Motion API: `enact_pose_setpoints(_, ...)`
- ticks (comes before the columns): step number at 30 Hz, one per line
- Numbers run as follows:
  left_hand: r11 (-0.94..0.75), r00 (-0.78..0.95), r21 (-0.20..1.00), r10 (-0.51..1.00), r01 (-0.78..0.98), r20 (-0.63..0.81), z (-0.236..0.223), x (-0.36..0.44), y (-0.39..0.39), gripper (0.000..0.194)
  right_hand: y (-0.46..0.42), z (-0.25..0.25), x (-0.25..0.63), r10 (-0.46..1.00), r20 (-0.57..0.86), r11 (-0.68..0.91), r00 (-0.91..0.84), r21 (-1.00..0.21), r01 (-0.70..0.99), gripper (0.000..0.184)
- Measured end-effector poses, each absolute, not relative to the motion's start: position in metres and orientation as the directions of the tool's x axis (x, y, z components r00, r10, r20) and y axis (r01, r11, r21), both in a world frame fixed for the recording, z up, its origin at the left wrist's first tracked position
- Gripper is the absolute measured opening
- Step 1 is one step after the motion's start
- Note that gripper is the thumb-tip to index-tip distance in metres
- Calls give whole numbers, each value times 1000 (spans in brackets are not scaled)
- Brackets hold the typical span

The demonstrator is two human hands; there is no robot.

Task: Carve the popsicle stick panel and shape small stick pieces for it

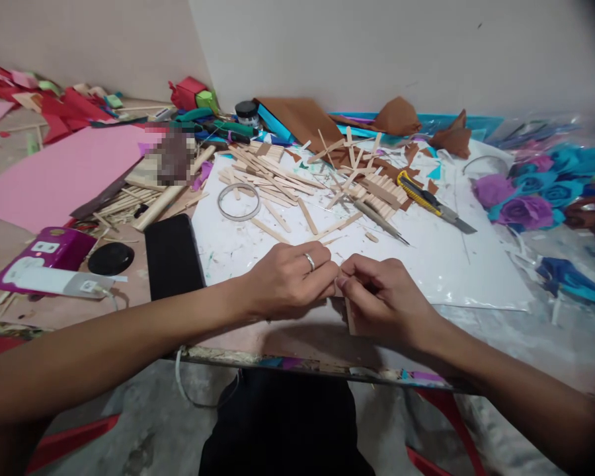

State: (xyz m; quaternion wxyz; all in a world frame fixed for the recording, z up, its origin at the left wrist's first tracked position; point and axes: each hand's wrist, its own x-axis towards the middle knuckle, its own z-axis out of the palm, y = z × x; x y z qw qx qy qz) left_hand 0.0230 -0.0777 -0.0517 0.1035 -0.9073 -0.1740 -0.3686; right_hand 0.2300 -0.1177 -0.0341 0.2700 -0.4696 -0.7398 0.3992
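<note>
Over the near edge of the white sheet, my left hand (297,277) and my right hand (384,294) meet with fingertips together. A flat wooden craft stick (351,318) points down from the pinched fingers of my right hand. My left hand is closed, knuckles up, with a ring on one finger; whatever lies in its grip is hidden. Just beyond the hands, loose craft sticks (306,217) lie scattered, with a roll of tape (238,201) on the left. A yellow utility knife (426,200) with its blade out and a thin pointed tool (384,223) lie to the right.
A black phone (173,258) lies left of my hands, near a white power strip (54,277) and a round black lid (111,258). Pink paper (64,172) spreads farther left. Blue and purple paper flowers (530,192) sit at the right. Brown paper (300,122) lies behind.
</note>
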Motion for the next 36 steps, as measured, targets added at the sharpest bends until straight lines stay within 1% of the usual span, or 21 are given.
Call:
enact_pose_setpoints(1, -915, 655, -62, 237, 398, 718, -50, 22, -75, 21, -118, -34, 230, 893, 60, 296, -445, -823, 485, 19)
enact_pose_setpoints(3, -893, 580, -22, 274, 450, 767, -44, 15, -64, 20, -120, -35, 231, 802, 104, 416, -588, -804, 425, 17)
enact_pose_setpoints(5, -795, 372, 121, 405, 594, 835, -37, 7, -50, 16, -120, -35, 233, 699, 146, 494, -700, -806, 326, 15)
enact_pose_setpoints(6, -761, 276, 186, 435, 622, 857, -34, 3, -45, 15, -119, -35, 235, 693, 159, 499, -704, -810, 309, 15)
enact_pose_setpoints(7, -750, 259, 226, 469, 621, 845, -32, 0, -41, 16, -117, -34, 237, 728, 160, 479, -667, -815, 327, 15)
enact_pose_setpoints(8, -771, 301, 237, 484, 591, 822, -31, -2, -39, 17, -115, -33, 239, 784, 150, 437, -602, -822, 365, 15)
enact_pose_setpoints(10, -817, 438, 208, 482, 538, 758, -33, -1, -41, 20, -109, -28, 245, 854, 119, 359, -506, -839, 409, 15)
enact_pose_setpoints(12, -852, 528, 187, 460, 490, 714, -36, 3, -46, 19, -105, -24, 248, 871, 105, 325, -481, -855, 403, 16)
enact_pose_setpoints(14, -876, 565, 195, 439, 440, 699, -39, 6, -53, 12, -104, -21, 249, 869, 106, 319, -484, -867, 383, 18)
enact_pose_setpoints(17, -913, 581, 189, 380, 362, 719, -40, 8, -59, 1, -106, -20, 247, 859, 112, 326, -499, -872, 364, 19)
enact_pose_setpoints(21, -942, 583, 128, 294, 310, 757, -41, 8, -65, 14, -106, -21, 246, 846, 123, 350, -520, -863, 365, 19)
enact_pose_setpoints(26, -954, 632, 136, 280, 267, 722, -43, 9, -74, 15, -105, -23, 242, 832, 95, 340, -546, -866, 367, 23)
enact_pose_setpoints(30, -945, 599, 196, 319, 262, 735, -53, 13, -81, 7, -108, -26, 240, 836, 84, 322, -542, -875, 361, 21)
enact_pose_setpoints(33, -931, 574, 258, 364, 260, 733, -58, 16, -84, 9, -108, -28, 241, 833, 95, 342, -545, -863, 372, 19)
enact_pose_setpoints(35, -930, 597, 270, 367, 249, 713, -58, 16, -83, 7, -104, -29, 244, 838, 119, 366, -532, -846, 387, 19)
enact_pose_setpoints(36, -930, 611, 266, 368, 254, 701, -57, 15, -81, 12, -100, -29, 247, 850, 140, 376, -508, -837, 398, 19)
